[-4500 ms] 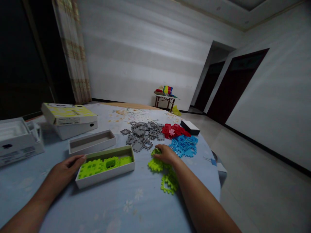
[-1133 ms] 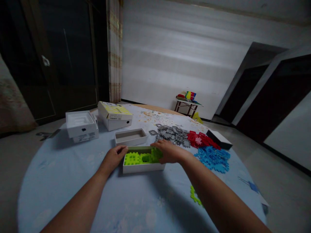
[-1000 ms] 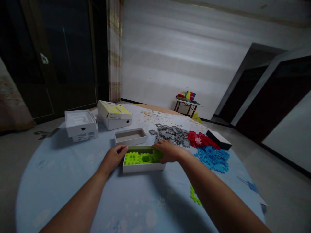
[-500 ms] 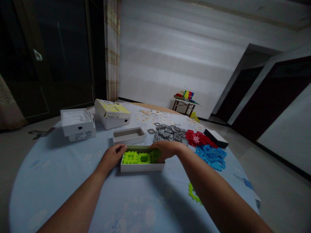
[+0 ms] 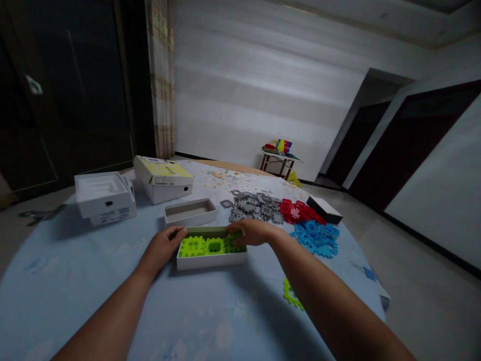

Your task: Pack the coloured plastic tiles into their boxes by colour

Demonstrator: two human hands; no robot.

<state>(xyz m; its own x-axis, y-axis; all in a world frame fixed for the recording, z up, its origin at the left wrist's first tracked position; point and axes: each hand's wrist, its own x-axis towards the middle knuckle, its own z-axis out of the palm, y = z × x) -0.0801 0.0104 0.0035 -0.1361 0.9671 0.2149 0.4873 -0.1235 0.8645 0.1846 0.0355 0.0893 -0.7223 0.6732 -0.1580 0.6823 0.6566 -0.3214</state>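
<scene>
A shallow white box (image 5: 210,261) sits on the table in front of me with lime-green notched plastic pieces (image 5: 193,246) lying inside it. At its left end, my left hand (image 5: 162,246) grips the rim, thumb along the top corner. My right hand (image 5: 248,232) reaches in over the right end, its fingers closed on a lime-green toothed piece (image 5: 229,244) there; part of that piece is hidden under the fingers. Another lime-green piece (image 5: 291,295) lies on the cloth, partly covered by my right forearm.
Behind the box stands a second shallow box (image 5: 190,216). Farther left are a white box with a tray (image 5: 105,194) and a yellow-topped box (image 5: 165,180). Heaps of grey (image 5: 255,206), red (image 5: 300,211) and blue pieces (image 5: 317,238) lie to the right, near a black-and-white box (image 5: 325,209).
The whole view has shifted slightly, so everything sits further left. My right hand has lifted a little, uncovering more of the green piece at the box's right end. The left hand keeps its hold.
</scene>
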